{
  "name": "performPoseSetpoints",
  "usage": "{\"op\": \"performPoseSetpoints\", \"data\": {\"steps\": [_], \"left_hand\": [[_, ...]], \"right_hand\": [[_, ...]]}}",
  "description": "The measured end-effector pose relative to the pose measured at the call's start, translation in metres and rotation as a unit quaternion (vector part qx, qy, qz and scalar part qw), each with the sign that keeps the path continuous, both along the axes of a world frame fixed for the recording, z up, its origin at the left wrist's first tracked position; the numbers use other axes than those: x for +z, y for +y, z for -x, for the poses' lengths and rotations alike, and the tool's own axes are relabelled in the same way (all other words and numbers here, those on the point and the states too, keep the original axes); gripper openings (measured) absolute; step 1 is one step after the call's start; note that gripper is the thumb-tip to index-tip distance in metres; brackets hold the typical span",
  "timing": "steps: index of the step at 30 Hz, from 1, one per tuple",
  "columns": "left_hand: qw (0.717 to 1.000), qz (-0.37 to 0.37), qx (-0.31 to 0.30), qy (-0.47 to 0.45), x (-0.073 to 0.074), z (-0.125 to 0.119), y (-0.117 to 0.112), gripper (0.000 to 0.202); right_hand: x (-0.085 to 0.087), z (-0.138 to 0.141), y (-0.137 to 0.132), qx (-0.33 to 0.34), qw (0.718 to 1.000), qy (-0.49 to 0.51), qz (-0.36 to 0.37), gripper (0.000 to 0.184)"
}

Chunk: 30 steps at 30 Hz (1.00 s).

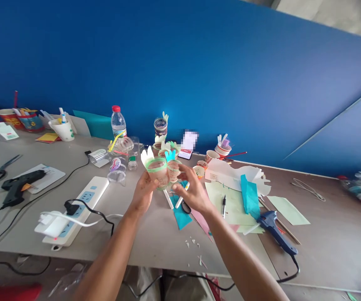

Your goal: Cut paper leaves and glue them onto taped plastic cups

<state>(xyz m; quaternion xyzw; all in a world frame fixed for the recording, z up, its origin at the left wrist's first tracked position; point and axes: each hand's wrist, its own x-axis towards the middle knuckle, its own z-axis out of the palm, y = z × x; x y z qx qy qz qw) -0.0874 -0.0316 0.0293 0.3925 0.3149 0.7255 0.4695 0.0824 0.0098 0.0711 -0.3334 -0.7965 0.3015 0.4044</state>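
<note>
My left hand is wrapped round a clear plastic cup with a green band at its rim and a white hand-shaped paper cut-out standing up from it. Close to its right side is a smaller-looking clear cup with a blue paper cut-out. My right hand is beside that second cup, thumb and fingers apart and curved; whether it touches the cup I cannot tell. Behind them stand several similar cups with pale paper cut-outs. Blue paper and white markers lie beneath my hands.
At left are a power strip, a black glue gun and scissors. A water bottle stands behind. At right lie a blue glue gun, a black pen and paper sheets. A blue partition rises behind.
</note>
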Motion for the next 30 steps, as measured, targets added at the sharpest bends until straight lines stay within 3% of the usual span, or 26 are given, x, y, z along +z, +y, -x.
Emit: {"op": "performPoseSetpoints", "data": {"steps": [5, 8, 10, 19, 23, 30], "left_hand": [[0.988, 0.030, 0.146, -0.028, -0.007, 0.010, 0.009, 0.029], [0.968, 0.076, 0.240, 0.003, -0.015, 0.017, 0.015, 0.028], [0.957, 0.102, 0.268, 0.038, -0.019, 0.020, 0.017, 0.030], [0.940, 0.168, 0.265, 0.134, -0.028, 0.021, 0.020, 0.040], [0.928, 0.197, 0.256, 0.186, -0.028, 0.020, 0.019, 0.040], [0.903, 0.225, 0.268, 0.247, -0.025, 0.020, 0.018, 0.038]], "right_hand": [[-0.004, -0.027, 0.032, -0.138, 0.989, 0.043, 0.033, 0.033], [-0.012, -0.029, 0.041, -0.156, 0.987, 0.010, 0.019, 0.031], [-0.018, -0.024, 0.042, -0.158, 0.987, -0.025, -0.001, 0.035], [-0.037, 0.007, 0.049, -0.131, 0.978, -0.144, -0.077, 0.055], [-0.042, 0.011, 0.054, -0.153, 0.972, -0.162, -0.078, 0.041], [-0.040, 0.013, 0.053, -0.151, 0.981, -0.087, -0.080, 0.027]]}}
